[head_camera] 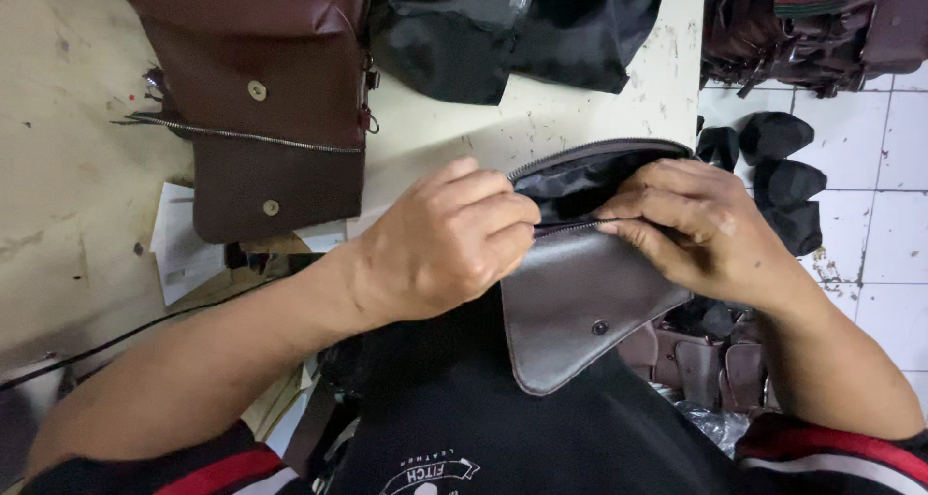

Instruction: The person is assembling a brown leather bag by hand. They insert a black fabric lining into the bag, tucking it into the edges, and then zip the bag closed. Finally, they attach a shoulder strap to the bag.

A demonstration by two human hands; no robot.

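Off the table's [580,108] near edge, left hand [445,244] and right hand [701,229], fingers curled, pinch the brown pouch's [580,302] open zipper [570,227].

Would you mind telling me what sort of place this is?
Probably a small bag-making workshop. Both hands, left and right, hold open a zipped brown pouch over a worn worktable; another brown bag lies there, and more bags are piled on the tiled floor.

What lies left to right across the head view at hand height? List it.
White paper sheets on the table → left hand → dark brown leather pouch with open zip → right hand → black fabric pieces on the white tiled floor.
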